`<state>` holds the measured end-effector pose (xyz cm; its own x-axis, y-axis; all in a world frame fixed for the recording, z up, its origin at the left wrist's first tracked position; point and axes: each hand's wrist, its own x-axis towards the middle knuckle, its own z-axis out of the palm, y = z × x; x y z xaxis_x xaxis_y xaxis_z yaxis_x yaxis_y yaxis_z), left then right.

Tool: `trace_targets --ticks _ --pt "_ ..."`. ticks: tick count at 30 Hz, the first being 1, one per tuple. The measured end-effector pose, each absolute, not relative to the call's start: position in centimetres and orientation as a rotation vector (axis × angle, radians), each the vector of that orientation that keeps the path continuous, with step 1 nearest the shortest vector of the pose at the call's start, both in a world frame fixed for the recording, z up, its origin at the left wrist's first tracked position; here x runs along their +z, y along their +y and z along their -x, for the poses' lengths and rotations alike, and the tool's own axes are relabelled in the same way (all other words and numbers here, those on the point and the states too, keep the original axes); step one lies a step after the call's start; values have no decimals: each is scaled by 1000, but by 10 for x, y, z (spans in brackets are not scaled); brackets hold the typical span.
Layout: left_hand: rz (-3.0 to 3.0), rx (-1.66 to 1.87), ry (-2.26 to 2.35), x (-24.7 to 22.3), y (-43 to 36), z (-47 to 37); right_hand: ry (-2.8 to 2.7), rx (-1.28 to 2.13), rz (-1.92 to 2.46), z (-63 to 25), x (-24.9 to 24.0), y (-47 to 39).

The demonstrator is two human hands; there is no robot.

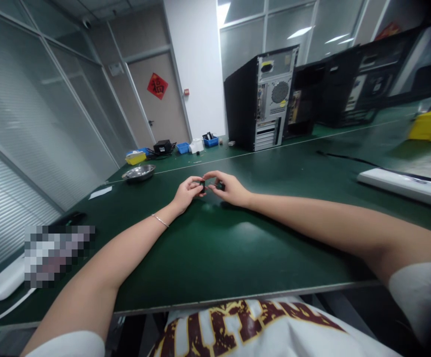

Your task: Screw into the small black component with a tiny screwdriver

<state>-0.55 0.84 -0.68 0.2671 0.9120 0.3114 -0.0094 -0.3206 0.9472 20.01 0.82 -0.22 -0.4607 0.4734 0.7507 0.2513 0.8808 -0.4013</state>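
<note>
Over the middle of the green table, both hands are close together. My left hand pinches a small dark block-like piece between thumb and fingers. From the right, my right hand curves toward it, its index finger reaching the top of that piece or close to it. A second small dark object sits within the curled fingers of my right hand, with something thin pointing toward the first piece. Both objects are too small to identify.
A metal bowl stands at the back left, near a yellow tray. Blue trays line the back. A computer tower stands behind the hands. A white power strip lies at right.
</note>
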Motion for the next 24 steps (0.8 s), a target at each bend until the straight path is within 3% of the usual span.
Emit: trace_targets --ticks 9,17,24 --pt "-1702 1177 967 -4 6 7 -2047 240 552 -200 -7 17" --pt "-1706 1156 959 -7 11 7 -2061 339 1023 -201 -10 24" --pt "-1877 1214 1011 -9 9 7 -2175 255 1081 -199 -3 16"
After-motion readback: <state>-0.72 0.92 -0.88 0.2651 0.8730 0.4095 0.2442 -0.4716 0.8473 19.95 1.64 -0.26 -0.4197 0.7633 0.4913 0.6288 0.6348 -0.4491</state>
